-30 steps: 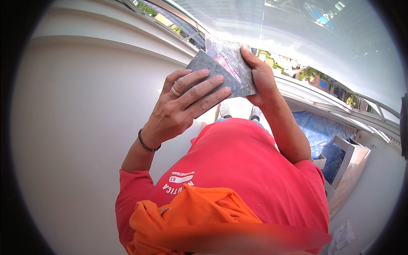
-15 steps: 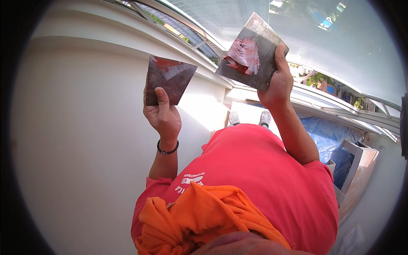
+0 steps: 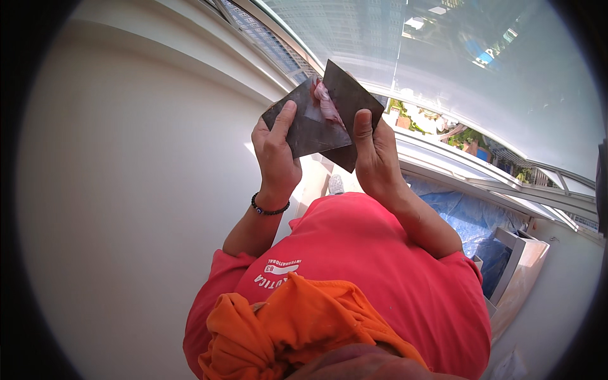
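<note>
Both hands are raised in front of the chest, toward twelve o'clock in the head view, and each grips a flat dark metal blade. The left hand (image 3: 276, 155) is closed on the left blade (image 3: 304, 123), its thumb lying flat up the face and the other fingers hidden behind. The right hand (image 3: 373, 158) is closed on the right blade (image 3: 351, 104), thumb pressed up the front face, the rest of the fingers out of sight behind. The two blades overlap and touch, the left one lying in front of the right along a diagonal edge. A smear of pinkish paste (image 3: 324, 101) sits at that meeting edge, near the top of the pair. The blades look like plastering scrapers, though their handles are hidden.

A dark beaded bracelet (image 3: 269, 208) circles the left wrist at about seven o'clock from the blades. Below the arms, at six o'clock, the person's red shirt (image 3: 373, 266) fills the lower middle, with a bunched orange cloth (image 3: 297, 329) at the lower edge. A pale plain wall (image 3: 126, 190) takes up the nine o'clock side. Glazing and window frames (image 3: 456, 69) run across the top toward two o'clock, and blue plastic sheeting (image 3: 468, 221) lies at four o'clock, beside a white-framed panel (image 3: 516, 259).
</note>
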{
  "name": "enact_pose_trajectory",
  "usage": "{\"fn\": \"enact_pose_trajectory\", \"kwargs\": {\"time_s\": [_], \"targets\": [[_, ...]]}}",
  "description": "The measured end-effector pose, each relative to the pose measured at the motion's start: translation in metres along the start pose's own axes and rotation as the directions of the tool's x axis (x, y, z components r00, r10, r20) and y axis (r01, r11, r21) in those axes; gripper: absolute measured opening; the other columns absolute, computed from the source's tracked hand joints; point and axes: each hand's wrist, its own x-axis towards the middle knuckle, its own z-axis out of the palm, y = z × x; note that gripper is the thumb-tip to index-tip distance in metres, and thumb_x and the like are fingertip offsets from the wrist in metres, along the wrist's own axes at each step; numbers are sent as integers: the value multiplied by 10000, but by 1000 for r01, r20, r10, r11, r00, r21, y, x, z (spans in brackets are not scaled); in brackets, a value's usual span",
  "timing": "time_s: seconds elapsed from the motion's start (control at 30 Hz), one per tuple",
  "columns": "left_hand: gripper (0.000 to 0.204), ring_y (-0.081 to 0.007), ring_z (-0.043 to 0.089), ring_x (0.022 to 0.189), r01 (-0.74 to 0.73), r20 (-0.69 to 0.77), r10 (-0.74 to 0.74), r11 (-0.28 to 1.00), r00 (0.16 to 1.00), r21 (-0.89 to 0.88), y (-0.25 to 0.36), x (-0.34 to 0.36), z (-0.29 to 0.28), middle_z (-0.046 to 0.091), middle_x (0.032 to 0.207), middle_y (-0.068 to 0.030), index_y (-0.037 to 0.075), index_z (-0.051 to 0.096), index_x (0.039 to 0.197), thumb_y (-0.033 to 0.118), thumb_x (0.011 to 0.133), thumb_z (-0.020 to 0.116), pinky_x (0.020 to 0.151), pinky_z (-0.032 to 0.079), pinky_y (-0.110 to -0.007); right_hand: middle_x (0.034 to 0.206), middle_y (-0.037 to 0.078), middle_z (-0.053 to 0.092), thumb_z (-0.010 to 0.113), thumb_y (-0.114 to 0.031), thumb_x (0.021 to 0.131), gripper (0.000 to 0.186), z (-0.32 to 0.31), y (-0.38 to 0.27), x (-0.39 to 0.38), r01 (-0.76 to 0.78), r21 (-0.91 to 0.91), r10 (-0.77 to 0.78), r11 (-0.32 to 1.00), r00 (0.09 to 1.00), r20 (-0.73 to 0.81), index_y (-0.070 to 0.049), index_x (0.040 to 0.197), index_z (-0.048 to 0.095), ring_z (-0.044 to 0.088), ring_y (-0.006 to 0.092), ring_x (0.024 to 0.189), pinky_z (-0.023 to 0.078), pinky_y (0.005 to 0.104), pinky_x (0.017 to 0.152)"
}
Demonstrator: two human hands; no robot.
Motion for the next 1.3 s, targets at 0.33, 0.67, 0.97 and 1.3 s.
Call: {"fn": "enact_pose_trajectory", "kwargs": {"time_s": [0.33, 0.67, 0.97, 1.3], "targets": [[315, -358, 617, 1213, -600, 149, 639, 764, 755, -238, 43, -18, -12, 582, 1280, -125, 137, 661, 1302, 238, 1004, 640, 1020, 546, -486, 1217, 140, 674, 437, -444, 1100, 485, -17, 13, -1, -332, 884, 370, 329, 907, 203, -33, 1330, 555, 691, 277, 1106, 579, 445, 970], [440, -312, 563, 1327, -628, 376, 541, 762, 753, 161, 4, -13, -4, 578, 1351, -61, 201, 717, 1295, 53, 881, 716, 1129, 496, -491, 1233, 122, 655, 472, -447, 1091, 493, -29, 14, 10, -312, 859, 436, 405, 892, 118, -26, 1334, 557, 668, 260, 1125, 545, 424, 995], [405, -300, 637, 1159, -406, 31, 415, 866, 909, 292, 22, -9, -6, 627, 1297, -200, -32, 594, 1403, -28, 1000, 564, 945, 562, -371, 1431, 128, 547, 437, -451, 1098, 544, -23, 26, 12, 240, 650, 2, 721, 937, -349, -41, 1455, 425, 596, 292, 1287, 515, 442, 1081], [417, -328, 653, 1133, -528, 198, 489, 800, 849, 285, 46, 3, 38, 661, 1251, -191, -38, 641, 1339, -86, 926, 602, 948, 528, -388, 1598, 170, 363, 347, -486, 1105, 787, 11, 39, 11, 418, 362, -236, 833, 861, -450, 33, 1630, 75, 414, 233, 1438, 351, 368, 1166]]}}
